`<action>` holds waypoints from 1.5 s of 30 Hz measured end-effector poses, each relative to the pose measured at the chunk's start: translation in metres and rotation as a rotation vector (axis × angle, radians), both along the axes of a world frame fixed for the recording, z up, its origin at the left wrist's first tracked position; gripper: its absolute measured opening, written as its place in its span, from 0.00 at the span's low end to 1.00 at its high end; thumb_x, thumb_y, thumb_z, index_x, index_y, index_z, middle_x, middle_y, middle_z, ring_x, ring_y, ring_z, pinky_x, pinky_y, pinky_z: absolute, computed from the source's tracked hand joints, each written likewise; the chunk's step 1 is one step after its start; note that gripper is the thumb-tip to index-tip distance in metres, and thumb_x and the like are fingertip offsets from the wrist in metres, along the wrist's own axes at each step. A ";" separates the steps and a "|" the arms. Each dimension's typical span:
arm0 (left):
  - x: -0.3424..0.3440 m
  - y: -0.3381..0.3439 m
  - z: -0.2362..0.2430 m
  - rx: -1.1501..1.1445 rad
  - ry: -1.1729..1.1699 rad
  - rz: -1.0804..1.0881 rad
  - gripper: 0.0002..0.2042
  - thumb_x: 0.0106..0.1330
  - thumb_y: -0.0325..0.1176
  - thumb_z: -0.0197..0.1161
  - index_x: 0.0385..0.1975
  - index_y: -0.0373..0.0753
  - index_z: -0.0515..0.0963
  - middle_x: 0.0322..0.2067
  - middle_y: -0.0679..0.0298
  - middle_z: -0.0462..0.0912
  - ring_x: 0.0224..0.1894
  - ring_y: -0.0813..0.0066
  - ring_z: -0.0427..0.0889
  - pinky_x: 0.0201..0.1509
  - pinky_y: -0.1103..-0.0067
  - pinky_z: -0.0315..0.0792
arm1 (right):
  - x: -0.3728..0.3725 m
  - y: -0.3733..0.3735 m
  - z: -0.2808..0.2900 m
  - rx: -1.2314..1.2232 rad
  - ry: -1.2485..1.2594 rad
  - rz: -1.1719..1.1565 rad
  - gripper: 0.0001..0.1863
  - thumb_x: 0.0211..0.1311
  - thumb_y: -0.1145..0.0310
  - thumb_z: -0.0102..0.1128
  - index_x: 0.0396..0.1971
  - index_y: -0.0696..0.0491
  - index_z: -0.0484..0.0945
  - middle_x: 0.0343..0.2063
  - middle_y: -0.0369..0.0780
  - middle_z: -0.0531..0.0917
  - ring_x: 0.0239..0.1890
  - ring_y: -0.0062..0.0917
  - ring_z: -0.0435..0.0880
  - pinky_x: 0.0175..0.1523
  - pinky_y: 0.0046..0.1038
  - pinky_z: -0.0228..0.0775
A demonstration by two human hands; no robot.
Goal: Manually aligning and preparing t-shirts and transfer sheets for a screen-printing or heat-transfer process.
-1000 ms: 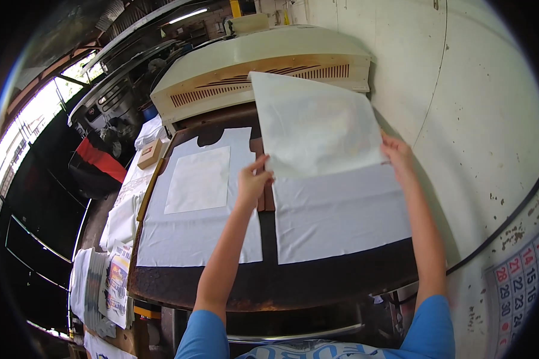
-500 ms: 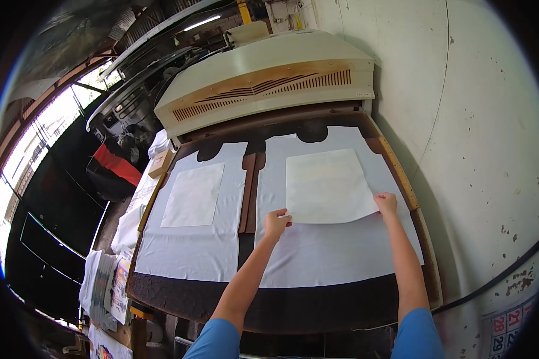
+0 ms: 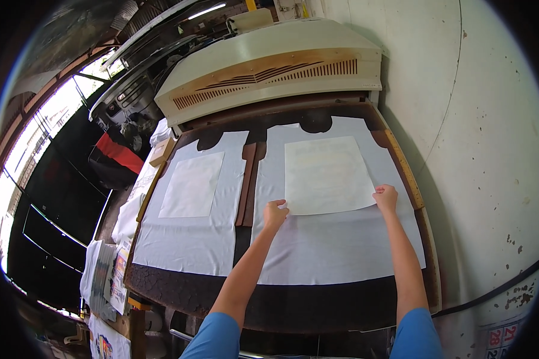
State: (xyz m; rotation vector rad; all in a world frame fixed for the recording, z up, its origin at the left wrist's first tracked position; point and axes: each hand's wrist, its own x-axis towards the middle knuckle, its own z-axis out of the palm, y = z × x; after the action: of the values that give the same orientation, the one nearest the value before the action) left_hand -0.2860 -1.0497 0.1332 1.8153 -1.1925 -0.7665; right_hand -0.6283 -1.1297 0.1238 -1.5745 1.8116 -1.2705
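My left hand (image 3: 275,213) pinches the near left corner of a large white paper sheet (image 3: 328,176). The near right corner is between the fingers of my right hand (image 3: 385,197). This sheet lies over a pale, shirt-shaped fabric panel (image 3: 341,254) with a curved neckline at its far end. To the left is a second fabric panel (image 3: 185,248), somewhat narrower in view, with a smaller white paper sheet (image 3: 191,184) lying on it. Both panels are spread, lightly wrinkled, on a dark, worn press bed (image 3: 317,308).
A cream machine housing (image 3: 269,66) with vents spans the bed's far end. Along the right edge runs a yellow ruler strip (image 3: 403,169), close to a pale wall (image 3: 485,119). At left are a small cardboard box (image 3: 162,152) and stacked white fabric (image 3: 99,281).
The sheet's near edge, bowed and lifted at the right before, now lies straighter and flatter on the fabric. Both hands keep their corners; the whole view has shifted slightly.
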 end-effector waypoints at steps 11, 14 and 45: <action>0.001 0.002 0.008 -0.009 -0.162 -0.040 0.16 0.45 0.26 0.57 0.38 0.36 0.78 0.29 0.52 0.80 0.32 0.65 0.80 0.40 0.75 0.72 | 0.006 0.013 0.009 0.045 0.218 -0.099 0.09 0.36 0.76 0.58 0.25 0.57 0.79 0.23 0.43 0.80 0.28 0.33 0.80 0.35 0.29 0.72; 0.000 0.014 0.009 -0.069 -0.372 -0.040 0.15 0.48 0.29 0.57 0.39 0.39 0.78 0.36 0.53 0.77 0.41 0.62 0.75 0.46 0.72 0.68 | 0.009 0.024 0.014 -0.015 0.394 -0.139 0.08 0.42 0.75 0.57 0.26 0.53 0.80 0.26 0.44 0.77 0.31 0.37 0.78 0.36 0.33 0.70; 0.217 0.481 0.007 -0.309 -0.458 -0.140 0.11 0.50 0.20 0.56 0.34 0.36 0.76 0.34 0.59 0.72 0.37 0.62 0.72 0.40 0.73 0.67 | 0.266 0.511 0.032 -0.125 0.287 0.409 0.05 0.47 0.77 0.55 0.26 0.54 0.78 0.21 0.39 0.74 0.26 0.31 0.74 0.31 0.30 0.66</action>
State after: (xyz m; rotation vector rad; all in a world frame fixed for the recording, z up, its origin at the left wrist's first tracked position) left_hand -0.0687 -0.5692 0.1400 1.7043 -1.6446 -0.2175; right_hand -0.3627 -0.6189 0.1556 -2.1542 1.4709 -1.0216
